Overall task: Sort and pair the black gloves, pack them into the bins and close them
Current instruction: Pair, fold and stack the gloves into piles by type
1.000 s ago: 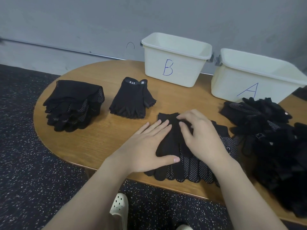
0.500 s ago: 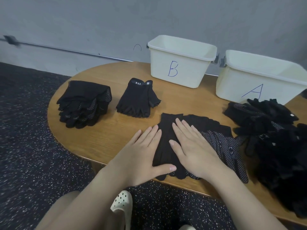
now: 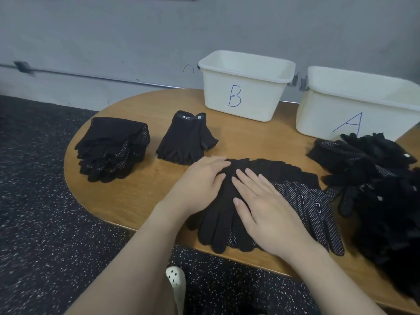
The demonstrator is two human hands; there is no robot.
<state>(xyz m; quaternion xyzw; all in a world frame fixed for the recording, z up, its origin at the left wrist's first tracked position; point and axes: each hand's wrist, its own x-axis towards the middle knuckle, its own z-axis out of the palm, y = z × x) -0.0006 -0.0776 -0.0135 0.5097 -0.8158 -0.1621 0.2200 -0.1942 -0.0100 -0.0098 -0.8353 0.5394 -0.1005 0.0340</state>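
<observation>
R hand [image 3: 263, 214]: flat, fingers straight, palm down on the fanned glove stack [image 3: 293, 192]; grips nothing. Half a sec ago it lay much the same; a sec ago its fingers were bent, picking at the cuff end.
L hand [image 3: 200, 187]: also flat, now further up the stack w/ fingertips at the cuff end; earlier it lay lower, thumb stretched across the glove fingers. Holds nothing, just presses.
Change means: prob. picking is over and smoothing/squaring is under way, so this batch looks nearly ready to fold or move.
Stack: at near table [image 3: 141, 201] edge, dotted palms showing on R side, glove fingers hanging over the rim.
Done piles: dotted pile [image 3: 113, 148] far L; fingerless pair [image 3: 186, 139] beside it, tag reads 5.11.
Unsorted heap [image 3: 377, 178]: R side, big, still lots to go.
Bin B [image 3: 245, 87] & bin A [image 3: 354, 105]: at back, lids off; no gloves seen inside, no lids in view.
</observation>
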